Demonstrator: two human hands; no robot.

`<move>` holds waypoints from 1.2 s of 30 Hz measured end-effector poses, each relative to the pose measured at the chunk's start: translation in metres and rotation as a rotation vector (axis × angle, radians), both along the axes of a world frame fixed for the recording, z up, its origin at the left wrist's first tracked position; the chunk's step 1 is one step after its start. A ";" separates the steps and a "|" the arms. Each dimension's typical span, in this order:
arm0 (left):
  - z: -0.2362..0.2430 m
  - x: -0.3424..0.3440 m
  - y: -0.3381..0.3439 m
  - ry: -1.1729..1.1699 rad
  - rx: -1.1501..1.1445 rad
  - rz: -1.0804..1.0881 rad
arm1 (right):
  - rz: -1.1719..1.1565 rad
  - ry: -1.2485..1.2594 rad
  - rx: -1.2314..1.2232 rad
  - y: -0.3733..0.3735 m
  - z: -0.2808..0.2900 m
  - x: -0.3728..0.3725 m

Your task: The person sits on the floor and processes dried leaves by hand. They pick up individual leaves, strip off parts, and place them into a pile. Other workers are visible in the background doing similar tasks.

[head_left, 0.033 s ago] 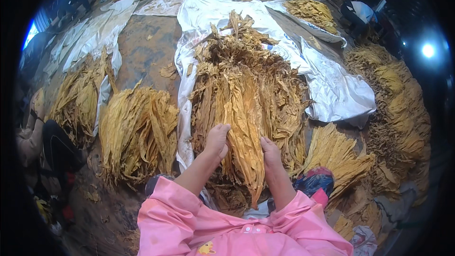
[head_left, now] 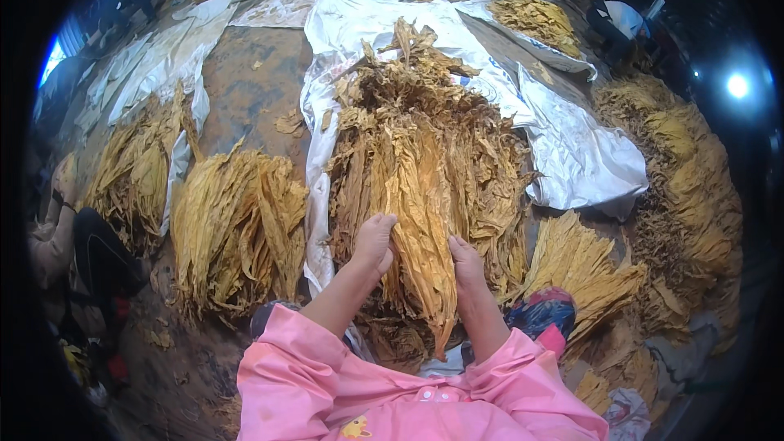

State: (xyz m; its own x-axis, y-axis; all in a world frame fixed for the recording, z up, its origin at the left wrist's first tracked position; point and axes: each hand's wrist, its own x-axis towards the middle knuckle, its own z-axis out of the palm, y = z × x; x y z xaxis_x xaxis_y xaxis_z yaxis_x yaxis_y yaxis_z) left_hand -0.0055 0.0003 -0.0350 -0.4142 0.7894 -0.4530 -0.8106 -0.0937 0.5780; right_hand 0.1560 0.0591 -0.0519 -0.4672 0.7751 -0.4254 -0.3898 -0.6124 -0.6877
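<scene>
A long, wrinkled golden-brown dried tobacco leaf (head_left: 423,249) hangs between my two hands, its narrow end pointing down toward my lap. My left hand (head_left: 375,242) pinches its left edge, fingertips mostly tucked behind the leaf. On the opposite edge, my right hand (head_left: 467,263) grips with the thumb in front and the other fingers hidden. Directly behind the leaf lies a big heap of dried tobacco leaves (head_left: 490,171), darker and more crumpled toward its far end. I cannot tell whether a single leaf or a few layered ones are held.
White sheeting (head_left: 576,147) lies under and around the heap. To the left sits a bundle of yellow leaves (head_left: 237,229); another fanned bundle (head_left: 576,273) is at the right beside my shoe (head_left: 543,312). A long leaf pile (head_left: 682,196) lines the far right. A person (head_left: 69,220) sits at the left edge.
</scene>
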 end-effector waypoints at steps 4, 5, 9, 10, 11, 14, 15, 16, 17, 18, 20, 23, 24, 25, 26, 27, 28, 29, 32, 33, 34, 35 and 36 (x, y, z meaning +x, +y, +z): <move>-0.002 0.001 -0.001 -0.015 0.000 -0.011 | 0.076 0.097 -0.112 -0.004 0.012 -0.003; -0.004 0.002 0.000 -0.029 0.006 -0.019 | 0.077 0.126 -0.144 -0.005 0.013 -0.004; -0.009 0.004 0.003 -0.033 -0.007 -0.021 | 0.120 0.128 -0.094 -0.003 -0.002 0.000; -0.013 0.004 0.004 0.016 -0.020 -0.044 | 0.104 0.086 -0.040 -0.007 0.003 -0.003; -0.016 0.003 0.004 0.065 -0.033 -0.065 | 0.089 0.045 0.015 -0.012 0.009 -0.008; -0.013 -0.001 0.006 0.259 -0.092 -0.118 | 0.156 -0.182 0.322 -0.013 0.008 -0.007; -0.008 -0.004 0.006 0.332 -0.115 -0.132 | 0.197 -0.274 0.448 -0.013 0.006 -0.004; 0.003 -0.008 0.004 0.343 -0.167 -0.189 | 0.216 -0.387 0.566 -0.013 0.008 -0.005; 0.009 -0.012 0.005 0.413 -0.174 -0.170 | 0.253 -0.441 0.632 -0.015 0.011 -0.005; 0.014 -0.016 0.006 0.483 -0.181 -0.151 | 0.291 -0.494 0.698 -0.016 0.016 -0.003; 0.032 -0.029 0.003 0.538 -0.200 -0.173 | 0.386 -0.552 0.839 -0.018 0.013 -0.001; 0.032 -0.048 0.001 0.608 -0.102 -0.070 | 0.527 -0.435 0.865 -0.029 0.020 -0.005; 0.022 -0.060 0.002 0.600 -0.062 -0.004 | 0.593 -0.427 0.875 -0.032 0.020 -0.005; 0.050 -0.060 -0.001 0.511 0.018 -0.049 | 0.639 -0.404 0.809 -0.033 0.018 -0.003; 0.065 -0.063 -0.006 0.457 0.052 -0.062 | 0.690 -0.376 0.745 -0.034 0.018 -0.004; 0.072 -0.066 -0.010 0.404 0.087 -0.076 | 0.740 -0.349 0.681 -0.036 0.018 -0.003; 0.074 -0.068 -0.015 0.373 0.115 -0.102 | 0.763 -0.300 0.575 -0.040 0.017 -0.005; 0.075 -0.069 -0.017 0.340 0.145 -0.137 | 0.789 -0.246 0.450 -0.043 0.009 -0.004; 0.074 -0.065 -0.018 0.428 0.119 -0.096 | 0.864 -0.195 0.186 -0.046 0.008 -0.007; 0.073 -0.063 -0.015 0.488 0.091 -0.058 | 0.850 -0.274 0.290 -0.049 0.012 -0.010; 0.071 -0.062 -0.012 0.555 0.068 -0.054 | 0.829 -0.354 0.395 -0.052 0.014 -0.014; 0.072 -0.058 -0.010 0.623 0.058 -0.029 | 0.805 -0.434 0.500 -0.053 0.015 -0.015; 0.072 -0.053 -0.010 0.690 0.049 -0.004 | 0.799 -0.465 0.689 -0.046 0.003 -0.012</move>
State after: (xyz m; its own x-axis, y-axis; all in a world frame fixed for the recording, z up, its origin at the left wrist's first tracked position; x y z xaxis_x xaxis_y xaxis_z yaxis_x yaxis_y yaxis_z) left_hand -0.0584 -0.0095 0.0368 -0.5919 0.8044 -0.0506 -0.2594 -0.1307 0.9569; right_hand 0.1435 0.0136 -0.0486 -0.8382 0.4639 -0.2867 0.3192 -0.0089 -0.9476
